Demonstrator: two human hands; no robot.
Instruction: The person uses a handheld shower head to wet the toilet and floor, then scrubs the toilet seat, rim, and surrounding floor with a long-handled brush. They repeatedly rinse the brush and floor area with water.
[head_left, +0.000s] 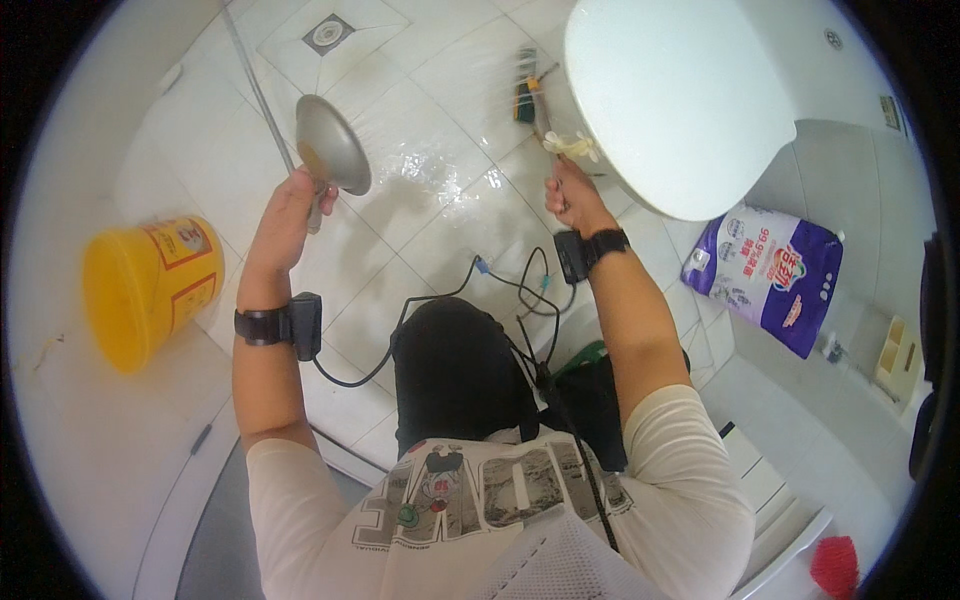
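My left hand (281, 214) grips the handle of a silver shower head (334, 142). Its face is turned to the right, and water sprays from it across the wet white floor tiles (439, 176). A metal shower hose (259, 86) runs up behind that hand to the top left. Beside the toilet, my right hand (574, 196) is closed around the handle of a scrubbing brush (526, 94) with dark green bristles. The brush head lies low by the toilet base, in the spray. Just above my right hand, a pale yellow flower-shaped piece (571, 144) sits at the edge of the white toilet lid (679, 105).
A yellow bucket (154, 289) stands at the left. A purple and white packet (769, 274) bearing writing leans at the right. A floor drain (328, 34) lies at the top. Black cables (442, 296) link my wristbands across my knees. Something red (834, 568) is at the lower right.
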